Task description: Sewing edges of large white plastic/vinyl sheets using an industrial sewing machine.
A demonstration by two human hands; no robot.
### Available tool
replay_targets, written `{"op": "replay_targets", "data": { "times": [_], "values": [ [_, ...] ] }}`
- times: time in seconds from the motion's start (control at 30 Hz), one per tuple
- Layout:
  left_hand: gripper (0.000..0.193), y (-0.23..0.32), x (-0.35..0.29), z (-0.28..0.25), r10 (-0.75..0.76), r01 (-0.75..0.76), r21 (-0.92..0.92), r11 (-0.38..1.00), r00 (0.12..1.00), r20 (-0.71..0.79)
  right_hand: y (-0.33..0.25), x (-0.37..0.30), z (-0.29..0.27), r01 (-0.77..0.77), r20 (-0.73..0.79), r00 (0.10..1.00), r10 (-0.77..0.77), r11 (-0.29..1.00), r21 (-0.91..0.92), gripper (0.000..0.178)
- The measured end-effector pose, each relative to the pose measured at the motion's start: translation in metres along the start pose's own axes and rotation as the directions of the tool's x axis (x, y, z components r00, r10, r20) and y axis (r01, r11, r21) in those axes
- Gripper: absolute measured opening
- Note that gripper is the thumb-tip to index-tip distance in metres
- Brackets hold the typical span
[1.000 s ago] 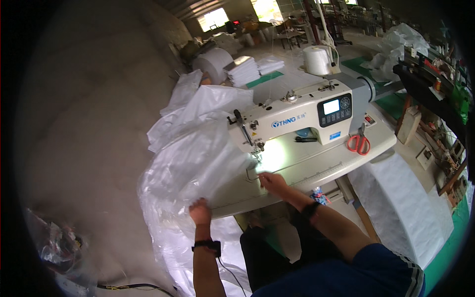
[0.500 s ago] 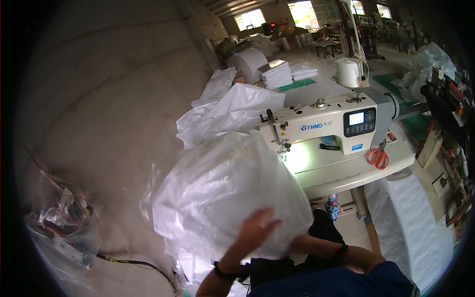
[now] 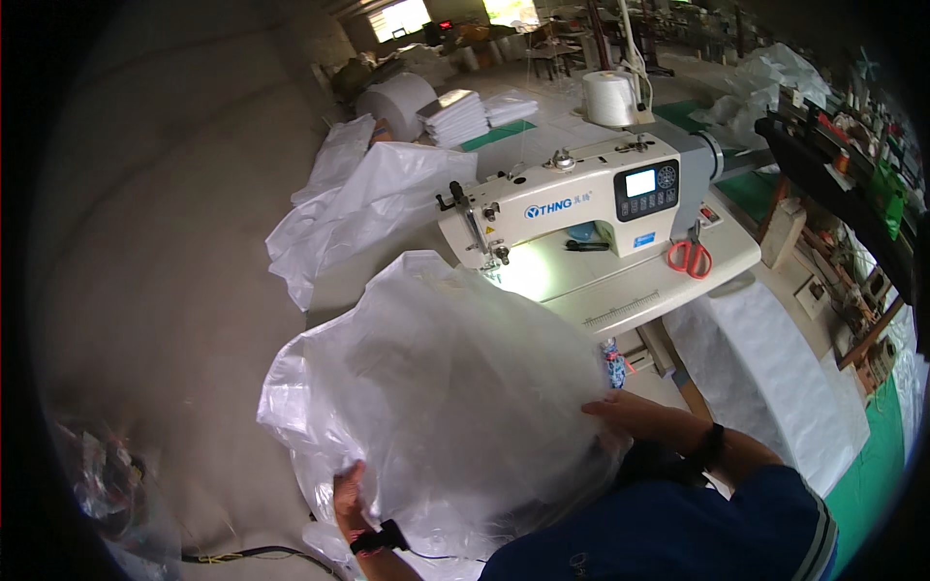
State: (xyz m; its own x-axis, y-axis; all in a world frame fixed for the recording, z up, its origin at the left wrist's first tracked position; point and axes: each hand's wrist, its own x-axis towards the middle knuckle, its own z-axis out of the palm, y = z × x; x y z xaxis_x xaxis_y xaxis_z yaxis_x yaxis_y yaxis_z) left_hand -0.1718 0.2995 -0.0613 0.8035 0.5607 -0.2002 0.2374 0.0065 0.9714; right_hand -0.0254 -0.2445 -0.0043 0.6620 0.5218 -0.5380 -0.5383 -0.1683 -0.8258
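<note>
A large, translucent white plastic bag (image 3: 455, 387) billows in front of me, spread wide between my hands. My left hand (image 3: 349, 496) grips its near left edge, thumb upward, with the other fingers partly hidden by the film. At the opposite side, my right hand (image 3: 630, 414) holds the right edge; its lower fingers are covered by the plastic. Just beyond the bag is a white sewing machine (image 3: 572, 198), its lamp lighting the needle area. The bag's far edge lies close to the machine head.
Red-handled scissors (image 3: 690, 258) and a small black tool (image 3: 587, 246) lie on the machine bed. White sheeting (image 3: 378, 198) covers the table's far left. A thread cone (image 3: 609, 100) stands behind the machine. White material (image 3: 765, 378) hangs at right; a cable (image 3: 262, 552) crosses the floor.
My left hand has moved left from the bag's middle to its left edge, and my right hand has come up to the right edge. The bag is spread wider; the view has shifted right.
</note>
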Motion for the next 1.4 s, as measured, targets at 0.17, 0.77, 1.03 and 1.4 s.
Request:
{"op": "replay_targets", "data": {
  "times": [0.17,0.77,1.03,1.4],
  "values": [
    [0.047,0.086,0.019,-0.152,0.385,-0.268,0.302,0.915,0.802,-0.456,0.037,0.078,0.055,0.24,0.331,0.943,-0.002,0.693,-0.68,0.054],
    [0.06,0.102,0.132,0.134,0.252,-0.111,0.984,0.142,0.965,0.073,0.054,0.1,0.189,0.471,0.714,0.631,0.304,0.581,-0.664,0.049],
    [0.06,0.11,0.137,0.133,0.229,-0.127,0.986,0.109,0.968,0.099,-0.006,0.083,0.182,0.462,0.719,0.666,0.2,0.646,-0.608,0.054],
    [0.052,0.071,0.192,0.102,0.447,-0.245,0.955,-0.168,0.844,0.295,0.069,0.057,0.071,0.322,0.723,0.618,0.308,0.74,-0.591,0.043]
  ]
}}
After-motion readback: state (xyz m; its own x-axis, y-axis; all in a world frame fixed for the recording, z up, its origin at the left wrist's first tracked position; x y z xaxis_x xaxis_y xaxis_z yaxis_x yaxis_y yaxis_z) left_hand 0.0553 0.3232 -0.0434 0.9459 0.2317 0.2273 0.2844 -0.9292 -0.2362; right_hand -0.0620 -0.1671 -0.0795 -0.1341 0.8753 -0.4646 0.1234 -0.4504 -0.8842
